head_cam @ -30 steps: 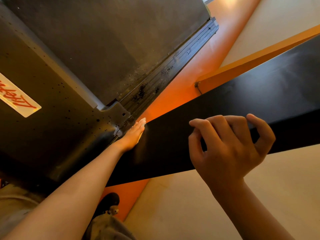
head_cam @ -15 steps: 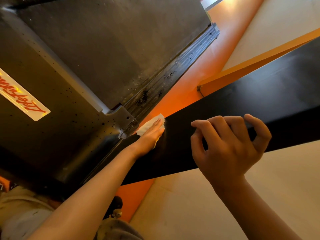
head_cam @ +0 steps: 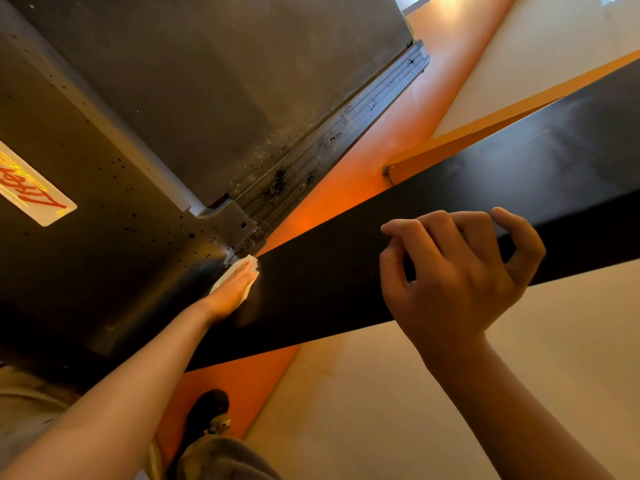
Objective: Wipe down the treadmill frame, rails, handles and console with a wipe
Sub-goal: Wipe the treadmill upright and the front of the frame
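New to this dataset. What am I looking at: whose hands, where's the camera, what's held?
There is no robot here. A person is cleaning a treadmill, and all the pictures come from one wide-angle camera worn on their head, looking down past their arms.

The left hand lies flat with straight fingers, pressing a white wipe against a black beam of the frame, near where it meets the base. The right hand is higher up the same beam, fingers curled over its edge, apparently to steady it.

Behind the beam are the grey running belt, a ribbed side rail with dark specks, and the dark motor cover bearing a sticker. Below are an orange floor strip and the person's shoe.
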{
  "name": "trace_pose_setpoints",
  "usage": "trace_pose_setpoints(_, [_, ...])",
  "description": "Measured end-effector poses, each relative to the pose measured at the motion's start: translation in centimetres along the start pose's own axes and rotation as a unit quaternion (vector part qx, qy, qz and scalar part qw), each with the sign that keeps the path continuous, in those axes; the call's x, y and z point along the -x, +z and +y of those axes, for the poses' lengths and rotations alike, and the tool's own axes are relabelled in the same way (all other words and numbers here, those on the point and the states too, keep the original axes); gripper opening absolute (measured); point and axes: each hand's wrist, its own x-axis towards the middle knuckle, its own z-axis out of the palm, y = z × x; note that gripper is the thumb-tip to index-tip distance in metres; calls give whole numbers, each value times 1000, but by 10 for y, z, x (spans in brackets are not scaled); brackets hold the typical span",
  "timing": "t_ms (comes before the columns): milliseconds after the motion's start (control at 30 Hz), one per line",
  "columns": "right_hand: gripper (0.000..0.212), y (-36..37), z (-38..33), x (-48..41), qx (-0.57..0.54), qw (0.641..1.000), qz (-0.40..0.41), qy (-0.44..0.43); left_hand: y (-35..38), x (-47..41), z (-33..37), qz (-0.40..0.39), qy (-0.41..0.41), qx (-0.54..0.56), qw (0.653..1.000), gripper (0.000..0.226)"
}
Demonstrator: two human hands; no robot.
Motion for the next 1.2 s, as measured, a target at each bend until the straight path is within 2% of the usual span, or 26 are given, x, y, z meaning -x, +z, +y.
trace_pose_setpoints(133, [19, 1, 0, -1, -1, 1000, 4, -3, -1, 14, 0, 7, -34, 32, 999, 46])
trace_pose_setpoints(200, [19, 0, 0, 0, -4, 1000, 2, -3, -1, 24, 13, 14, -21, 43, 999, 48])
trace_pose_setpoints(267, [19, 0, 0, 0, -6, 1000, -1, -3, -1, 34, 29, -16, -23, 73, 997, 57])
trace_pose_setpoints(400, [18, -1, 0, -1, -12, 1000, -5, 0, 3, 54, 73, -93, -6, 110, 990, 55])
trace_pose_setpoints(533, [19, -1, -1, -1, -9, 1000, -8, 0, 19, 65, 92, -71, 57, 165, 982, 50])
trace_pose_setpoints(567, [19, -2, -1, -2, -9, 1000, -11, -1, 18, 68, 94, -82, 51, 168, 981, 49])
trace_pose_setpoints(733, [22, -2, -1, -2, -7, 1000, -25, -2, 16, 65, 72, -81, 59, 177, 979, 48])
trace_pose_setpoints(867, [21, -6, 0, -3, -19, 999, -45, -5, 2, 66, 19, -48, 38, 136, 989, 77])
trace_pose_setpoints(1000, [18, -11, -22, 4, -105, 991, -80, 11, 0, 78, -18, 25, 18, 27, 999, 46])
trace_pose_setpoints(1133, [22, -3, -44, 18, -75, 990, -117, -8, 4, 77, -52, 61, 9, -11, 998, 45])
trace_pose_setpoints(1200, [25, 1, -44, 21, -49, 991, -121, -22, 3, 75, -67, 75, -6, 6, 997, 45])
